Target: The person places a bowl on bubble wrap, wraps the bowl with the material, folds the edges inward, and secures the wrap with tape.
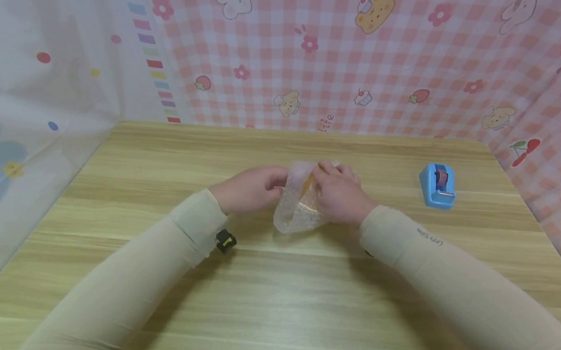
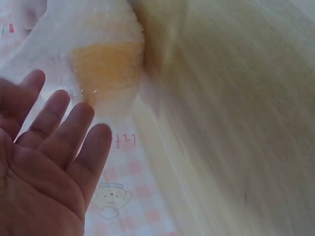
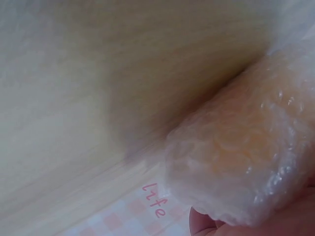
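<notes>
A sheet of clear bubble wrap [image 1: 291, 218] is folded around a flat orange item [image 1: 307, 185] near the middle of the table. My right hand [image 1: 342, 195] grips the wrap and the item from the right, its fingertips curled over the upper edge. On the other side, my left hand [image 1: 249, 189] is beside the wrap with its fingertips at or near it. The left wrist view shows that hand's fingers extended and the orange colour [image 2: 108, 69] through the plastic. Bubbled layers [image 3: 236, 152] fill the right wrist view's lower right; most of the right hand is hidden there. The orange item's kind cannot be told.
A blue tape dispenser [image 1: 437, 186] stands to the right on the wooden table [image 1: 281, 307]. Beneath the left wrist is a small black device [image 1: 225, 241]. Patterned pink checked cloth [image 1: 322, 73] hangs behind, with a white printed sheet [image 1: 57, 104] at left.
</notes>
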A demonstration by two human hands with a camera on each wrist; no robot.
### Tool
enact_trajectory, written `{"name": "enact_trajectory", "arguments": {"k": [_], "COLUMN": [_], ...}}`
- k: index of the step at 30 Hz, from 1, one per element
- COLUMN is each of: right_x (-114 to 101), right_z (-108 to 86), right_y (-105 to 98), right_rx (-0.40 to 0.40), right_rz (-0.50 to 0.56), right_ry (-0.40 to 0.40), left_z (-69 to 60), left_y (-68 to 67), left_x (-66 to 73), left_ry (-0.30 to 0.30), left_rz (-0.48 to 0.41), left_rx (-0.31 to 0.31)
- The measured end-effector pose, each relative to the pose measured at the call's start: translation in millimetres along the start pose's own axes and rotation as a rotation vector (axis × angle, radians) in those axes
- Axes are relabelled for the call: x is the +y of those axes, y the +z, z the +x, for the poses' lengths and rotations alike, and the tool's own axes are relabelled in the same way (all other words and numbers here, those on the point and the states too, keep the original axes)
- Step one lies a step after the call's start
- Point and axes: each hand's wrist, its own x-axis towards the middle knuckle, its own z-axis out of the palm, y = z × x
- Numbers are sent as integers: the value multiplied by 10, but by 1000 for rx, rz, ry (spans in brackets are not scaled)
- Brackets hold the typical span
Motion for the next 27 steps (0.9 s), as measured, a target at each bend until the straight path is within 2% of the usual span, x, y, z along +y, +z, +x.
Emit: {"name": "enact_trajectory", "arguments": {"k": [6, 9, 17, 23, 27], "right_x": [-3, -11, 4, 51, 87], "right_z": [8, 2, 6, 21, 8], "right_y": [-4, -10, -11, -6, -14], "right_rx": [-8, -13, 21, 55, 31], "right_rz": [-4, 4, 46, 98, 151], "right_ry": [9, 18, 5, -20, 22], "left_z": [43, 66, 83, 94, 100], "left_y": [71, 115, 183, 241, 282], "left_x": [-31, -50, -32, 6, 28], "left_ry": [78, 95, 41, 8, 2], "left_rz": [92, 117, 167, 209, 249], "left_rx": [22, 13, -12, -8, 12]}}
